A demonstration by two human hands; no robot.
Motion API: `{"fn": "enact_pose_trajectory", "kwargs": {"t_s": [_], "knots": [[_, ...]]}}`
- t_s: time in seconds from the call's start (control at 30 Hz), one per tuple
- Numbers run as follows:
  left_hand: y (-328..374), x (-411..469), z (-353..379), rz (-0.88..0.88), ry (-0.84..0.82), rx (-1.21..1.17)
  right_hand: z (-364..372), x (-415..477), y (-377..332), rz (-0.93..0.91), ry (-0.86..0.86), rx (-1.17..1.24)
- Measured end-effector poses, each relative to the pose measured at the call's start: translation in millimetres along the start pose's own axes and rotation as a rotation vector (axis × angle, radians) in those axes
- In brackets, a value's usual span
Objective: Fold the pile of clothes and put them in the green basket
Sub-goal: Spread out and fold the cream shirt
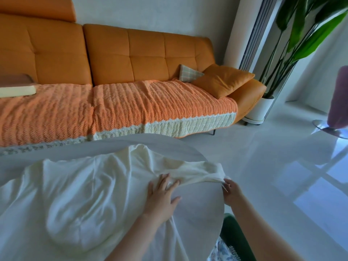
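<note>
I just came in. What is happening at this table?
A person is folding a white garment that lies spread over a round grey table. The left hand presses flat on the cloth, while the right hand pinches the end of a sleeve drawn out toward the table's edge. The garment is not yet folded. The green basket stands low at the right, with a patterned cloth beside or inside it; I cannot tell which.
</note>
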State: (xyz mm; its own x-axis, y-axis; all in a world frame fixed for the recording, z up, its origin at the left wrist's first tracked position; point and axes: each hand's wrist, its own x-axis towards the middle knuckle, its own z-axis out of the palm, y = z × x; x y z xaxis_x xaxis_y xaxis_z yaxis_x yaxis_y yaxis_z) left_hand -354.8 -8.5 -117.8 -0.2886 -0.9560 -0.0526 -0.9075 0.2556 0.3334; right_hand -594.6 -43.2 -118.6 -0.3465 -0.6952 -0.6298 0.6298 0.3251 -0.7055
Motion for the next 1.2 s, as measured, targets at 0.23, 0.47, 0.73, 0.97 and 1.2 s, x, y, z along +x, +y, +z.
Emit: {"fn": "enact_pose_trajectory", "kwargs": {"t_s": [0.23, 0.47, 0.73, 0.97, 1.2], "knots": [[-3, 11, -15, -0.018, 0.067, -0.409, 36, -25, -14, -0.587, -0.048, -0.057], [-45, 1, -101, -0.481, 0.271, -1.901, 140, -107, 54, -1.181, -0.414, -0.962], [-146, -46, -121, -0.779, 0.412, -1.769, 149, -114, 136, -1.121, -0.986, -1.701], [-159, -37, -117, -0.603, 0.391, -0.929, 154, -93, 100, -1.040, -0.735, -1.329], [-148, 2, -98, -0.717, 0.289, -0.414, 156, -39, 55, -0.805, -0.456, -1.286]]}}
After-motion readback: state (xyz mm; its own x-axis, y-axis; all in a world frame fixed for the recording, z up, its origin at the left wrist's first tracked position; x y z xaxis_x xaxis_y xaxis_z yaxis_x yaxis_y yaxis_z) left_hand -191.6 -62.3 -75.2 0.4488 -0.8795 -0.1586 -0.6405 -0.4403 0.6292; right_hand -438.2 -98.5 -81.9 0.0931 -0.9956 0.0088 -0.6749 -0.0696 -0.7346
